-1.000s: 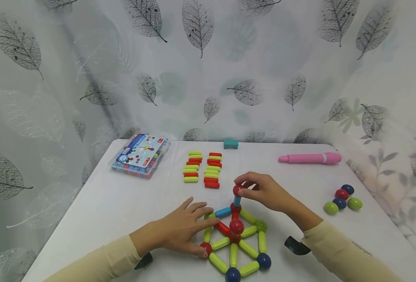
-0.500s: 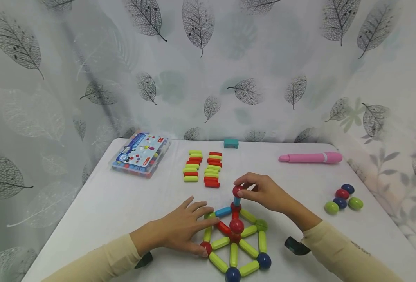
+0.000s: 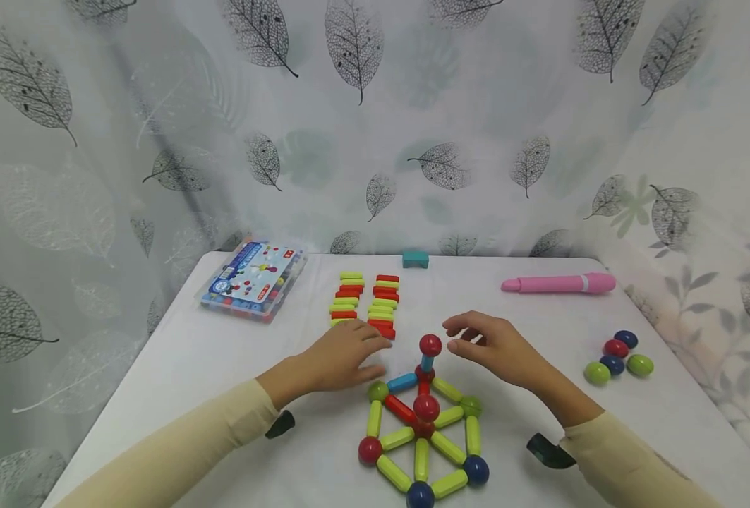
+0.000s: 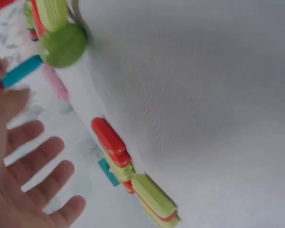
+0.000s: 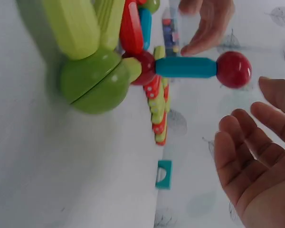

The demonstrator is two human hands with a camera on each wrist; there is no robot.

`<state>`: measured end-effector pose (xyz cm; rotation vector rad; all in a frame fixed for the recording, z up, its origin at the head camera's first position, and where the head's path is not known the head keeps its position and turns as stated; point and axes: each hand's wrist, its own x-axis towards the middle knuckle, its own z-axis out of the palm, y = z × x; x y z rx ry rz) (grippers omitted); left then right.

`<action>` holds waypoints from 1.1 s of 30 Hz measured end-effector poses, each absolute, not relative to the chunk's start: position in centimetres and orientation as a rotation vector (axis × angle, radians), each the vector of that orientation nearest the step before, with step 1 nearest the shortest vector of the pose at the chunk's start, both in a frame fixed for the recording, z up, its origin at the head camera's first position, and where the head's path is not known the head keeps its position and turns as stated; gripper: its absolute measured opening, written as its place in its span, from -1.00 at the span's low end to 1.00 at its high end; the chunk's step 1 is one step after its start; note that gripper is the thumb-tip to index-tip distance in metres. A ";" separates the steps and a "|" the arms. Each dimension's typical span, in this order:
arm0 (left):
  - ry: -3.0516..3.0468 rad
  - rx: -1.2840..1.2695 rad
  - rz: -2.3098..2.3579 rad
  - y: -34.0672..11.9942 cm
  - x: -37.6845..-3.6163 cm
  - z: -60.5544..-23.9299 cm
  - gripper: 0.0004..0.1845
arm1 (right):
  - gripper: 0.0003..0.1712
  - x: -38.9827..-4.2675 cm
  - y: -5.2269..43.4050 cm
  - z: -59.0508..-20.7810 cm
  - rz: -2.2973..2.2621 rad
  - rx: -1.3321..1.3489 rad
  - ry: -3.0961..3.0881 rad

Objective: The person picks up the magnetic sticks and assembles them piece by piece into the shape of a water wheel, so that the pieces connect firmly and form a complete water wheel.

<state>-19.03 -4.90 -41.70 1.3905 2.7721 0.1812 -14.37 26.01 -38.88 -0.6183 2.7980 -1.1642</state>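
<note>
A wheel-like frame of coloured rods and balls lies on the table, with yellow-green spokes (image 3: 421, 460) and blue, red and green balls at its corners. At its far corner a blue rod (image 5: 186, 67) stands upright, topped by a red ball (image 3: 430, 345). Another red ball (image 3: 426, 407) sits raised over the hub. My right hand (image 3: 498, 349) is just right of the top ball, apart from it, fingers loosely bent and holding nothing. My left hand (image 3: 343, 356) hovers behind the green corner ball (image 3: 377, 391), near the rod rows, with relaxed fingers and nothing held.
Two rows of red and yellow-green rods (image 3: 382, 305) lie behind the frame. A clear box of parts (image 3: 254, 279) stands at back left. A teal block (image 3: 415, 259) and a pink pen-shaped thing (image 3: 559, 283) lie at the back. Several loose balls (image 3: 616, 348) lie on the right.
My right hand has let go of the top red ball and moved slightly right. My left hand has lifted off the frame's left side and moved away toward the rod rows. The upright rod stays standing.
</note>
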 end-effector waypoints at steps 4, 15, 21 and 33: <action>2.905 1.288 0.084 -3.1 -21.5 -42.4 -0.60 | -0.65 -13.6 27.5 -40.0 -1.029 -0.600 2.749; 3.010 1.189 -0.197 -1.7 -23.1 -44.5 -0.54 | -0.66 -12.4 28.3 -41.8 -0.825 -0.632 2.600; 3.020 1.186 -0.201 -1.1 -23.1 -44.4 -0.51 | -0.68 -12.1 28.4 -41.8 -0.755 -0.662 2.625; 3.020 1.214 -0.163 -0.8 -22.5 -44.1 -0.50 | -0.66 -11.9 28.6 -41.5 -0.716 -0.720 2.619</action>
